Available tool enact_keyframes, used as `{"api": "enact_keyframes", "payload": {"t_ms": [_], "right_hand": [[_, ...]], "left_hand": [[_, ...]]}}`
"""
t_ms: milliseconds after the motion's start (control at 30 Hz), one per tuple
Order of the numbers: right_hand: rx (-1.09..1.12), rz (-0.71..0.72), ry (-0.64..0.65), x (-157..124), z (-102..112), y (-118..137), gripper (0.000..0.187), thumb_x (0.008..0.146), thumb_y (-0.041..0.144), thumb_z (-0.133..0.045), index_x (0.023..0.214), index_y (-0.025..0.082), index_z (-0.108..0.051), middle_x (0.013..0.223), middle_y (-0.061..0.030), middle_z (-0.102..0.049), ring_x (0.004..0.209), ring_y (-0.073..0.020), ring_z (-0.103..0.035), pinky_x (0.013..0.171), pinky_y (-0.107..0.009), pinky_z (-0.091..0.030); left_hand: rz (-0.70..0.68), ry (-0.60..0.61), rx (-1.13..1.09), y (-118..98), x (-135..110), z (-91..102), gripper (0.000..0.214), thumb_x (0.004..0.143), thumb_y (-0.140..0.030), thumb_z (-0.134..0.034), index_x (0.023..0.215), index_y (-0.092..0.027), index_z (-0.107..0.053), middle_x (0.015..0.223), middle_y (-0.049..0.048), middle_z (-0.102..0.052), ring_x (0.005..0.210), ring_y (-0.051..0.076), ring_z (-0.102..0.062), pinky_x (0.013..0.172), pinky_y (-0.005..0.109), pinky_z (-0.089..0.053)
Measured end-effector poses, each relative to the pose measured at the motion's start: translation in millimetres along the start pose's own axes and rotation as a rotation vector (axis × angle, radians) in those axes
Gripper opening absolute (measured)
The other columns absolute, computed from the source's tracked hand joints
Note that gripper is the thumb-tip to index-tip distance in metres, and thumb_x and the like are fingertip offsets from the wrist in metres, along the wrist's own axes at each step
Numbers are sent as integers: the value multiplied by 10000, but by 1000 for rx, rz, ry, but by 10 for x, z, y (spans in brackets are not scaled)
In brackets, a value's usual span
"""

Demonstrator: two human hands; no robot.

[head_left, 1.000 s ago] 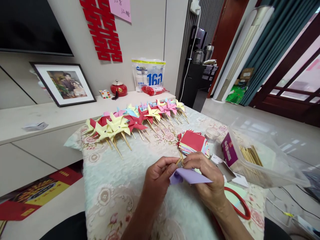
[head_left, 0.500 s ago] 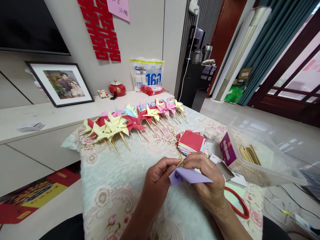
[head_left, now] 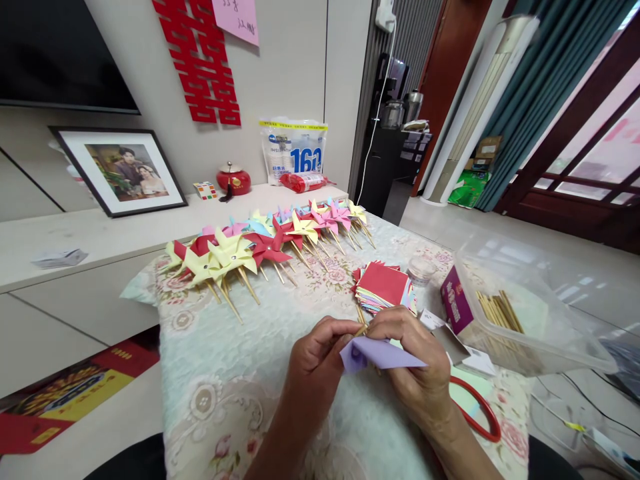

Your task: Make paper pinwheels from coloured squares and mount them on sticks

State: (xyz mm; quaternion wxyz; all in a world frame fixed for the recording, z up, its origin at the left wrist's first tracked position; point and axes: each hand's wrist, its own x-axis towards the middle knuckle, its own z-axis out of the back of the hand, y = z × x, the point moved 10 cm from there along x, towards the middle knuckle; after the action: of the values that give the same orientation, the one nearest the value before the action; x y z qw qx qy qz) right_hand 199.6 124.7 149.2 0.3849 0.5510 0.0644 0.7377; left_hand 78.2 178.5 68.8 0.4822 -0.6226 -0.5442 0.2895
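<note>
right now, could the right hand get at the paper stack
Probably yes: the stack lies just beyond the right hand, with its red top uncovered. That hand is busy with the purple paper, though, so it would likely need to let go first.

The right fingers [head_left: 397, 321] cover part of the purple paper [head_left: 385, 355] and the thin stick [head_left: 362, 329]. The right forearm [head_left: 457, 437] hides a stretch of the red handle [head_left: 491, 416]. Front pinwheels [head_left: 231, 257] partly hide others behind. The view's top edge crops the pink note [head_left: 237, 25] and television [head_left: 60, 53].
</note>
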Motion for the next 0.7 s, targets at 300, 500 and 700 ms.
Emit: {"api": "enact_keyframes", "payload": {"t_ms": [300,500,700], "right_hand": [[2,33,-7,10,8,49,224,889,11,-539,949,195,-651,827,-51,-653,794,-198,-600,694,-343,-473],[-2,32,-4,9,9,50,236,887,3,-533,951,191,-659,828,-53,-644,796,-194,-602,693,-336,-473],[9,26,-10,6,5,45,225,888,9,-537,949,192,-652,833,-48,-657,805,-191,-617,714,-338,-482]], "left_hand": [[-47,-10,47,-5,0,24,136,855,-300,-712,910,-212,-799,817,30,-645,740,149,-603,679,236,-462],[-82,-12,67,-35,0,8,112,851,-282,-721,900,-228,-805,827,27,-656,742,141,-621,671,222,-472],[-94,-28,23,-3,11,30,104,818,-264,-752,897,-222,-807,822,26,-661,721,135,-640,649,213,-491]]}}
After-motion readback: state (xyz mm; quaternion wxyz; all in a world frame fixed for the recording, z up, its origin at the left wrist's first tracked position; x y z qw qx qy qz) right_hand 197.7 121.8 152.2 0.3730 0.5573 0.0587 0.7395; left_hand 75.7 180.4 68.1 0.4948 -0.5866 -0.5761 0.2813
